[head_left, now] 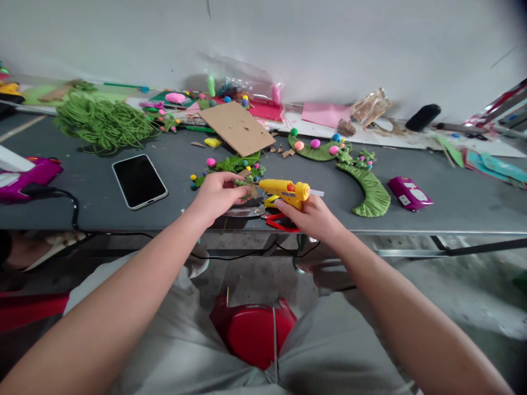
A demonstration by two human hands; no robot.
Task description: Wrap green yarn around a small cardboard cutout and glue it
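Observation:
My right hand (315, 216) is wrapped round a yellow hot glue gun (284, 189); a clear glue stick (317, 192) sticks out of its back. The gun's nozzle points left, at the small green yarn-wrapped piece (246, 186) pinched in my left hand (220, 196). My fingers hide part of that piece. Just beyond lies a green decoration (234, 163) with coloured pompoms. Beneath the gun rest scissors with red and yellow handles (282, 221), partly covered by my hand. To the right is a curved green yarn-wrapped shape (373, 192) with small stars and pompoms at its upper end.
On the left lie a heap of green yarn (105, 123) and a phone (140, 181). Brown cardboard (239, 129) sits behind my hands. A purple packet (409, 193) is at the right. Below the table edge, a black cord (242, 256) hangs above a red stool (253, 332).

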